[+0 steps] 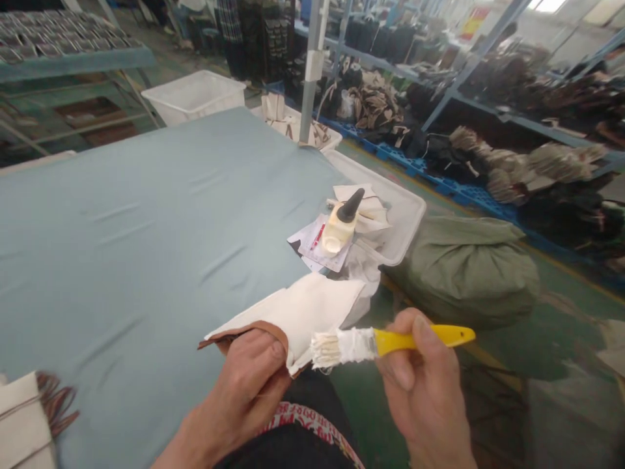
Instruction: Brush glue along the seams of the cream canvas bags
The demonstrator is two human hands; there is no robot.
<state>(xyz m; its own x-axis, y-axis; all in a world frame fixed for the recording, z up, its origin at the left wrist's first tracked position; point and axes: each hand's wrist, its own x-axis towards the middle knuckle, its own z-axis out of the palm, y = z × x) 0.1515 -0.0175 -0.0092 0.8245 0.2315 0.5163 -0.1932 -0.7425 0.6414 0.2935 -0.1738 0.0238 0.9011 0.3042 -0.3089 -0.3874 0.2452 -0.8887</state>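
Note:
A cream fabric piece point(312, 303) with a brown edge lies at the near edge of the blue-green table, partly over it. My left hand point(251, 374) grips its brown-edged side, fingers partly hidden under the fold. In my right hand point(424, 371) is a yellow-handled brush point(452, 335), its pale bristles pointing left, close to the right edge of the fabric. Whether the bristles touch it I cannot tell. Beyond the fabric, a cream bottle with a black nozzle point(340, 225) rests on papers beside a red pen point(318, 236).
A white bin point(401, 225) holding fabric pieces adjoins the table's right edge. Behind it stands a metal post point(309, 85). A green sack point(473, 273) sits on the floor at right. More cream pieces with brown straps point(27, 417) lie at the near left of the table point(146, 241).

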